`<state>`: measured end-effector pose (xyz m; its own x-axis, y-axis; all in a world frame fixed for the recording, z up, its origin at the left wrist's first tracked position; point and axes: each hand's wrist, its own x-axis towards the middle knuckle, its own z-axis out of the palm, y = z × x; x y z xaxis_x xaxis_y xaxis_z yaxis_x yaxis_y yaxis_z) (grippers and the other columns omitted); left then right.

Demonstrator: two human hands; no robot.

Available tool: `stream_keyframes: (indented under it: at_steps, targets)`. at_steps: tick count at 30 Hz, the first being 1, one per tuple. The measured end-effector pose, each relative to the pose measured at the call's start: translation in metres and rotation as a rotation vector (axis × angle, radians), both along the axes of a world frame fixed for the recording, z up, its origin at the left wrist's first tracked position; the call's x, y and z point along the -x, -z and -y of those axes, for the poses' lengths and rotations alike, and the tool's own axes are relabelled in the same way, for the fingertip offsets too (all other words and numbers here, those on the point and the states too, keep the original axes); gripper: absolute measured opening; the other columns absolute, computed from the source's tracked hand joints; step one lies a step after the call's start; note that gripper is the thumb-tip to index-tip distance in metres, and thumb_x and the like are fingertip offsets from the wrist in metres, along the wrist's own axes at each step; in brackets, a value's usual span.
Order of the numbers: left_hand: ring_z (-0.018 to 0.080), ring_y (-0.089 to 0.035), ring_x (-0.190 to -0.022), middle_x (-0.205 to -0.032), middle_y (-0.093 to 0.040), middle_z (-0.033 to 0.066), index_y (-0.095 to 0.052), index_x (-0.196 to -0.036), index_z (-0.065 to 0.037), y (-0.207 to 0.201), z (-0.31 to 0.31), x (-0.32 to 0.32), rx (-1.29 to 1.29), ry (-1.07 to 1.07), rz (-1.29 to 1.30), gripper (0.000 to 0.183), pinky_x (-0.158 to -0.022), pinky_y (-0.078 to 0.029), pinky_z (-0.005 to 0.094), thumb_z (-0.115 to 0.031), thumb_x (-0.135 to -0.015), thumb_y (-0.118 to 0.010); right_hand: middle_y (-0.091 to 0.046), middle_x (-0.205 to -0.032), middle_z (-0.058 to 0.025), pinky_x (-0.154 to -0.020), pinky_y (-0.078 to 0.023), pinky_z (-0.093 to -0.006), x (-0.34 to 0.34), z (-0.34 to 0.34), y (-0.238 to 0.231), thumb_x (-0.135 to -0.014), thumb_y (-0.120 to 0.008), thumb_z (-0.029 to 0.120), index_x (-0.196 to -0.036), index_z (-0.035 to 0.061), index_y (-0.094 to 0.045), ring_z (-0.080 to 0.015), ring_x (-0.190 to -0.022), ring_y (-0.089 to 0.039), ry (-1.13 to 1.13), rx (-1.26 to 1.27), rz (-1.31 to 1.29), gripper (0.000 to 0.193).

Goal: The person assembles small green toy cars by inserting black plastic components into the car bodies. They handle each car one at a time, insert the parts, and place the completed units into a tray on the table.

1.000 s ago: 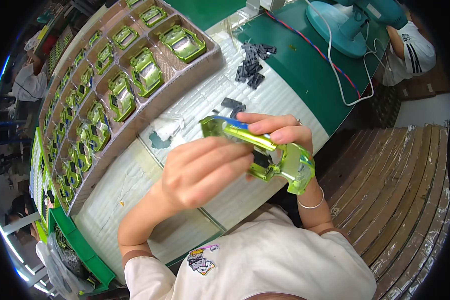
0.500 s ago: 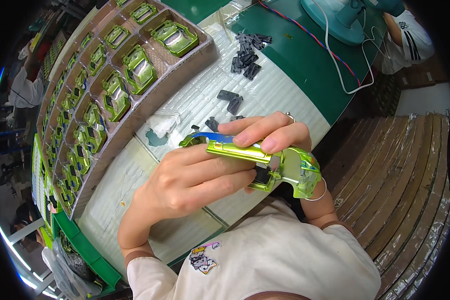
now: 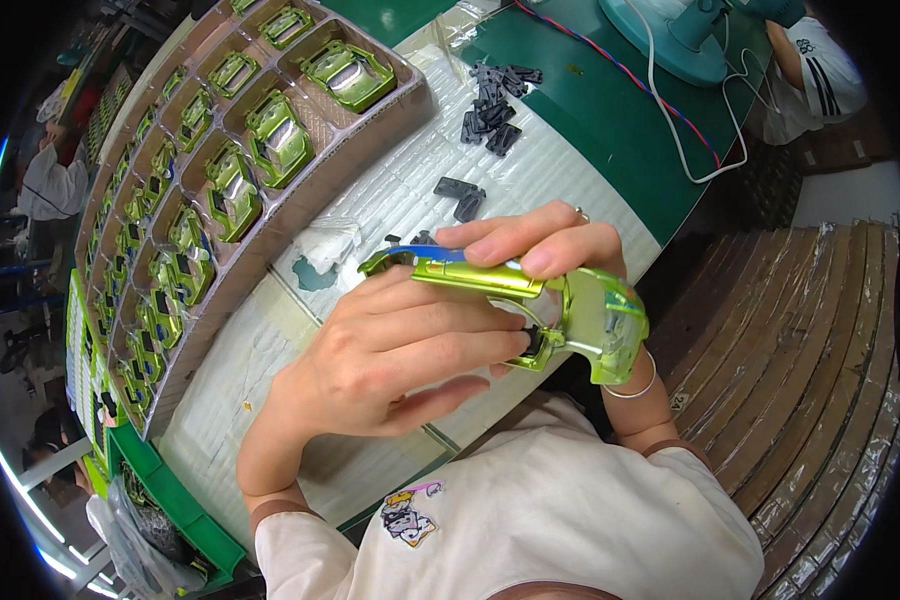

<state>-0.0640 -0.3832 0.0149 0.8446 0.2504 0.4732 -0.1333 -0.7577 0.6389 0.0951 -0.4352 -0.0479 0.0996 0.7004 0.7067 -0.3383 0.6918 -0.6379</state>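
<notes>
- Head view, green frame (image 3: 610,310): held above the white work surface (image 3: 580,180), before the torso; tilted, presumably so that its inner side is kept open to the fingers.
- Right hand (image 3: 555,245): closed on the frame, fingertips laid over the upper edge near a blue strip (image 3: 440,253) — apparently for steadying.
- Left hand (image 3: 370,350): fingers extended into the frame's opening, tips at a black part (image 3: 532,342); whether anything is pinched cannot be told.
- Small black pieces (image 3: 490,115): loosely heaped beyond the hands, with a few nearer — likely for easy reach.
- Compartmented tray (image 3: 410,98): stood to the left; similar green frames (image 3: 280,140) are seated in separate compartments, probably against rubbing.
</notes>
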Motion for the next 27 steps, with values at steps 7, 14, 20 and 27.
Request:
stream_keyframes:
  at_steps: [7,14,20,27]
  targets:
    - [0.0204,-0.061,-0.079,-0.085,-0.065,0.0035,-0.066,-0.084,-0.006,0.009,0.004,-0.001,-0.087,-0.062,0.096,0.025,-0.065,-0.046,0.0297,-0.009,-0.060,-0.069,-0.057,-0.098,-0.0164,-0.089,-0.047,-0.0437,0.002,-0.001,-0.004,-0.062,-0.079,0.009,-0.105,0.0030,-0.047,-0.0289,-0.099,-0.058,0.027,-0.020,0.053,0.054]
    - [0.0221,-0.062,-0.080,-0.086,-0.065,0.0055,-0.065,-0.087,-0.004,0.003,0.001,0.003,-0.090,-0.009,0.061,0.025,-0.067,-0.048,0.0309,-0.006,-0.063,-0.070,-0.057,-0.099,-0.0170,-0.089,-0.047,-0.0409,0.006,-0.003,0.000,-0.061,-0.081,0.012,-0.107,0.0024,-0.046,-0.0291,-0.100,-0.058,-0.004,-0.001,0.023,0.059]
    - [0.0233,-0.062,-0.083,-0.091,-0.065,0.0051,-0.066,-0.093,-0.004,0.002,-0.004,0.011,0.113,0.050,-0.077,0.030,-0.069,-0.049,0.0308,0.000,-0.063,-0.067,-0.059,-0.103,-0.0164,-0.086,-0.047,-0.0364,0.005,0.004,-0.001,-0.058,-0.083,0.016,-0.109,0.0033,-0.046,-0.0279,-0.100,-0.057,0.009,0.084,0.071,0.064]
    - [0.0255,-0.065,-0.076,-0.083,-0.067,0.0109,-0.069,-0.087,-0.003,-0.005,0.000,0.010,0.095,0.010,-0.061,0.029,-0.067,-0.051,0.0317,-0.002,-0.058,-0.066,-0.058,-0.103,-0.0162,-0.086,-0.047,-0.0366,0.008,0.005,-0.003,-0.056,-0.084,0.017,-0.109,0.0031,-0.046,-0.0277,-0.100,-0.057,0.004,0.073,0.066,0.067]
